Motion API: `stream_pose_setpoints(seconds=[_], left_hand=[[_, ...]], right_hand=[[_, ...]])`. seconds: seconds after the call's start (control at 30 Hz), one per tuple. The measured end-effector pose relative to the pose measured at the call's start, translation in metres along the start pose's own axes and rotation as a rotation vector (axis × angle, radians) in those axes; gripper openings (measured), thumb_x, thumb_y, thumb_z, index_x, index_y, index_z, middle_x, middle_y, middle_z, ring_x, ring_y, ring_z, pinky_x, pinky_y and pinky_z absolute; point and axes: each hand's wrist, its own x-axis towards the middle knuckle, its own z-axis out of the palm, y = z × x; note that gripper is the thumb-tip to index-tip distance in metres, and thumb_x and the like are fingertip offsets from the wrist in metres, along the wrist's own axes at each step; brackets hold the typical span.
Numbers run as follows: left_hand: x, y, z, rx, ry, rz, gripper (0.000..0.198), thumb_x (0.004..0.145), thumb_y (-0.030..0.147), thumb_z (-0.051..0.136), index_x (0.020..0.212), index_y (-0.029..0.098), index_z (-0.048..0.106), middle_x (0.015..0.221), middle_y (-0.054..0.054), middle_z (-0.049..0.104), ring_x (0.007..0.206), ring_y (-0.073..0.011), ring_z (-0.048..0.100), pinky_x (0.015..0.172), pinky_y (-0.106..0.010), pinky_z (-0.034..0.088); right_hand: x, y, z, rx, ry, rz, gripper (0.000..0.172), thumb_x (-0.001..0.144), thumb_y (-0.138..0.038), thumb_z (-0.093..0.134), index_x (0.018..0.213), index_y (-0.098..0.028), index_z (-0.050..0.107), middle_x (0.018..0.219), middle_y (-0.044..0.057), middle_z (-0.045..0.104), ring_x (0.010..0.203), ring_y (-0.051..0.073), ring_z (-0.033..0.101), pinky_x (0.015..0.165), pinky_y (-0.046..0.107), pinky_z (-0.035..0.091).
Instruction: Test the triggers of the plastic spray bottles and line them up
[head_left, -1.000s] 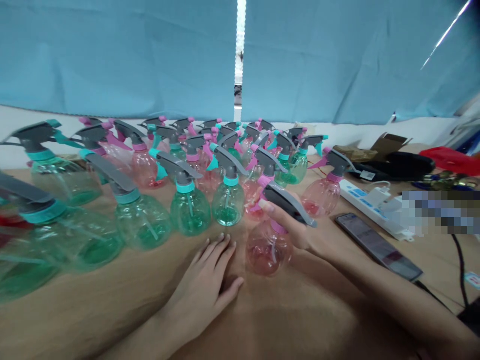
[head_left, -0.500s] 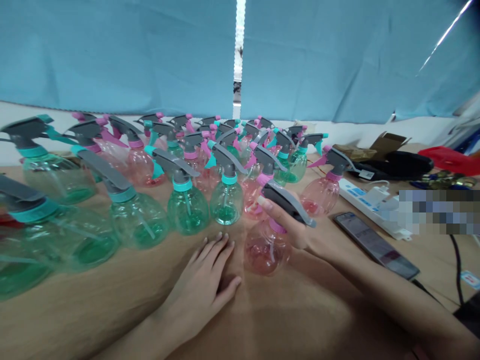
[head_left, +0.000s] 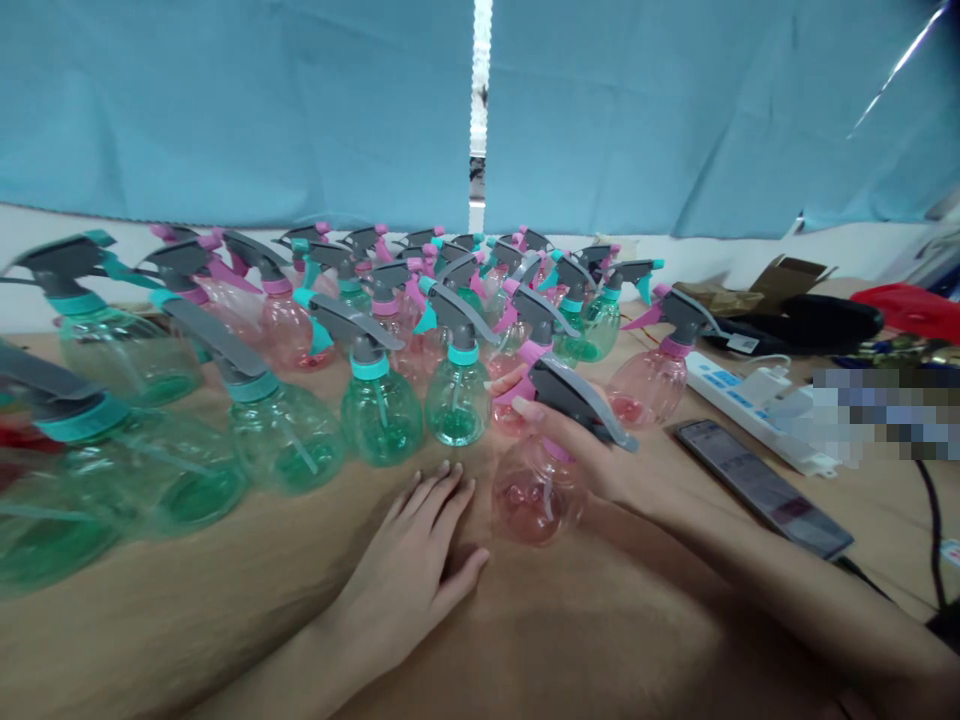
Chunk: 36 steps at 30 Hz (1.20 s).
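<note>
My right hand (head_left: 581,440) is wrapped round the neck of a pink spray bottle (head_left: 531,500) with a grey and pink trigger head. The bottle is upright at the front of the group, and its nozzle points away to the left. Flat on the wooden table (head_left: 247,610) lies my left hand (head_left: 412,550), fingers stretched out and holding nothing. Just beyond its fingertips stand two green spray bottles, one (head_left: 382,415) on the left and another (head_left: 457,400) beside the pink one.
Several more pink and green spray bottles (head_left: 281,440) fill the left and back of the table. To the right lie a phone (head_left: 761,485), a white power strip (head_left: 757,410) and an open cardboard box (head_left: 791,285). A blue curtain (head_left: 247,110) hangs behind.
The whole view has shifted slightly, so everything sits a little farther right. Both hands keep the same pose, with the pink spray bottle still in my right hand.
</note>
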Motion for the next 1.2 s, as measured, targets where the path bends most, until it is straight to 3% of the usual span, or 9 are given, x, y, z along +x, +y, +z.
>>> stream_pose_setpoints(seconds=[0.3,0.43,0.7,0.87,1.0,1.2], left_hand=[[0.0,0.001,-0.002,0.002,-0.024,-0.009,0.054,0.096,0.045,0.046,0.136,0.01,0.047,0.142,-0.016,0.048,0.131,-0.0307,0.044,0.106,-0.05,0.037],[0.0,0.001,-0.002,-0.001,-0.035,-0.012,0.054,0.095,0.044,0.046,0.136,0.008,0.047,0.141,-0.017,0.049,0.13,-0.0314,0.044,0.105,-0.05,0.037],[0.001,0.002,-0.002,-0.03,-0.016,-0.007,0.053,0.095,0.043,0.047,0.135,0.009,0.048,0.14,-0.016,0.05,0.13,-0.0311,0.044,0.106,-0.05,0.036],[0.001,0.002,-0.004,-0.012,-0.021,0.007,0.052,0.094,0.04,0.05,0.133,0.007,0.049,0.139,-0.018,0.051,0.129,-0.0327,0.046,0.105,-0.051,0.038],[0.001,0.002,-0.004,-0.016,-0.011,0.006,0.05,0.094,0.039,0.05,0.132,0.007,0.05,0.139,-0.018,0.051,0.129,-0.0325,0.046,0.104,-0.051,0.039],[0.001,0.002,-0.002,-0.026,-0.007,0.009,0.049,0.093,0.038,0.051,0.132,0.008,0.05,0.139,-0.018,0.051,0.128,-0.0324,0.047,0.103,-0.051,0.041]], right_hand=[[0.0,0.01,0.004,0.019,0.002,-0.005,0.026,0.089,-0.046,0.055,0.104,-0.027,0.065,0.095,0.001,0.07,0.091,0.02,0.065,0.087,0.036,0.05],[0.002,0.009,0.006,0.034,0.008,-0.018,0.028,0.087,-0.05,0.055,0.102,-0.028,0.065,0.09,0.002,0.068,0.084,0.021,0.064,0.081,0.037,0.052],[-0.001,0.003,0.002,-0.003,0.012,0.011,0.023,0.086,-0.047,0.058,0.101,-0.03,0.065,0.094,-0.001,0.069,0.089,0.022,0.065,0.087,0.039,0.049],[-0.001,0.01,0.009,0.0,0.122,0.043,0.022,0.085,-0.049,0.06,0.096,-0.031,0.067,0.091,-0.004,0.07,0.088,0.019,0.065,0.086,0.035,0.049],[-0.001,0.013,0.013,0.059,0.108,0.014,0.021,0.088,-0.045,0.058,0.097,-0.029,0.066,0.096,-0.004,0.071,0.094,0.018,0.064,0.089,0.033,0.047],[0.001,0.001,0.009,0.001,0.089,0.006,0.02,0.086,-0.045,0.06,0.095,-0.028,0.065,0.085,-0.002,0.068,0.079,0.019,0.063,0.079,0.034,0.05]])
